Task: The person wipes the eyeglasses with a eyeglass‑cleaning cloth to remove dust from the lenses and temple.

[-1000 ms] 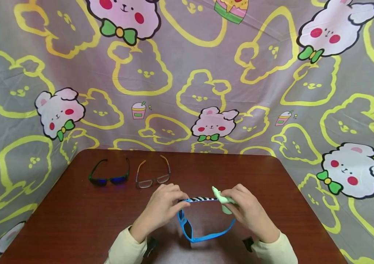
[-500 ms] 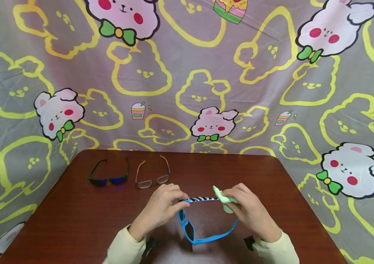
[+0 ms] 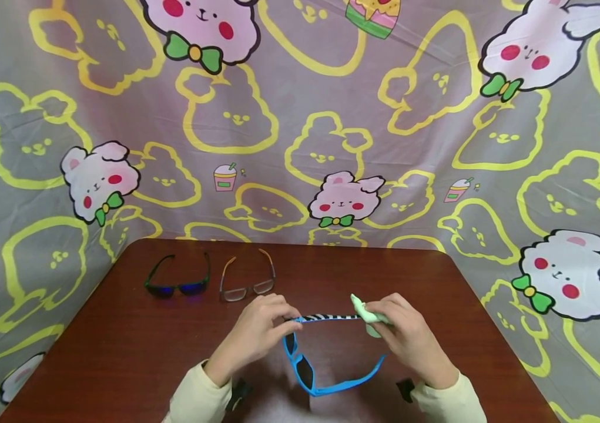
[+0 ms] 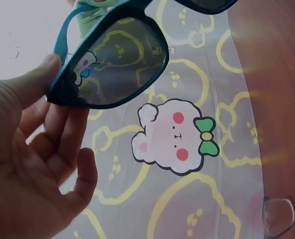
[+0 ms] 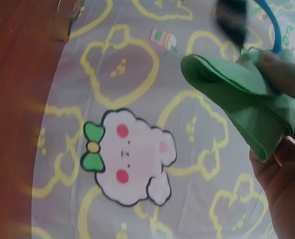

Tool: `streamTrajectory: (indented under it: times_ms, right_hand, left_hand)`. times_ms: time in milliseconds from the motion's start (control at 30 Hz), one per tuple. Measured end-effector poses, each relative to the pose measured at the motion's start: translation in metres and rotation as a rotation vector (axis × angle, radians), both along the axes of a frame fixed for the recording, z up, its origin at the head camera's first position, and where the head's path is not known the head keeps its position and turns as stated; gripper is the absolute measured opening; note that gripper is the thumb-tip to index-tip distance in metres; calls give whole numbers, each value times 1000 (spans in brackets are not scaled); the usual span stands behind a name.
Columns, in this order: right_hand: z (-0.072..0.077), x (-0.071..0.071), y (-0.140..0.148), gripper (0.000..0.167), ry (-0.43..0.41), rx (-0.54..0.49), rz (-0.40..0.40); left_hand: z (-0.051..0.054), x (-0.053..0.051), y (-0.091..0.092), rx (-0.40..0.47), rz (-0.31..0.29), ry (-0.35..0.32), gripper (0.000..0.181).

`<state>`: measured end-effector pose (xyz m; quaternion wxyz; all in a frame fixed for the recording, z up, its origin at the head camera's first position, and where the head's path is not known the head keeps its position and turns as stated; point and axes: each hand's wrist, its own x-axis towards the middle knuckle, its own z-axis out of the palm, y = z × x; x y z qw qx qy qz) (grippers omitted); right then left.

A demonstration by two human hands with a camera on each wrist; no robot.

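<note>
Blue-framed sunglasses with dark lenses and one zebra-striped temple are held up above the table. My left hand pinches them at the hinge corner, thumb and fingers on the frame; the left wrist view shows one lens close up. My right hand holds a folded light green cloth around the far end of the striped temple. In the right wrist view the cloth hangs in folds between thumb and fingers and hides the temple tip. The other blue temple hangs free below.
Dark sunglasses with blue-tinted lenses lie unfolded at the back left of the brown table. Beside them are clear-lensed eyeglasses with orange-brown temples. A patterned curtain stands behind the table and along its sides.
My right hand and the cloth have slid a little to the right along the striped temple, toward its tip. The left hand keeps its grip, and the sunglasses' lower side has dipped slightly.
</note>
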<state>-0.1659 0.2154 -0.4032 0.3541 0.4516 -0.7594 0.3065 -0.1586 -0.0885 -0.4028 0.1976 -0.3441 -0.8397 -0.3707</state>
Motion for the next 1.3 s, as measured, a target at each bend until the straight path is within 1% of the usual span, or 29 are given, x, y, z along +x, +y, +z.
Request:
streamTrajectory:
  times_ms: [100,167,200,267,300,333,433,500,567,633,767,833,933,1000,1100,1200,1300]
  right_hand:
    - [-1,0,9,28,-14,-28,-82]
    - [-2,1,15,30,-33,-33,-127]
    - [-3,1,18,30,-45,-27,-144]
    - [-7,1,24,21,-101,6,-172]
    - [-9,2,27,21,-129,27,-183]
    - [-12,2,30,25,-160,46,-190]
    - [-20,3,38,45,-239,112,-219]
    - [-25,2,42,44,-268,145,-228]
    - [-29,1,46,42,-299,177,-241]
    - [-33,1,49,39,-341,208,-256]
    - [-38,3,58,36,-404,251,-272]
    - [-41,4,63,36,-407,262,-274]
    - [-43,4,69,36,-389,272,-278]
    - [-44,3,73,37,-381,277,-283]
    - [-44,1,78,36,-392,289,-299]
    - [-43,-1,83,34,-432,311,-314]
    - [-41,-3,89,30,-479,344,-312]
  left_hand:
    - [-1,3,-11,40,92,-122,7]
    - [-3,7,-24,65,187,-227,6]
    - [-4,9,-32,72,239,-270,5]
    - [-7,15,-50,64,329,-351,5]
    - [-9,18,-59,53,376,-379,5]
    - [-11,21,-67,36,418,-401,5]
    - [-18,30,-90,-17,510,-430,7]
    - [-23,35,-102,-55,564,-447,6]
    - [-27,40,-111,-84,600,-479,7]
    - [-31,43,-118,-99,625,-511,9]
    - [-37,48,-126,-102,645,-576,15]
    - [-40,49,-128,-102,650,-600,15]
    - [-44,51,-131,-115,651,-625,13]
    - [-48,52,-133,-124,656,-634,13]
    - [-52,53,-136,-129,664,-649,16]
    - [-55,54,-139,-142,681,-673,18]
    - [-57,53,-141,-177,693,-698,19]
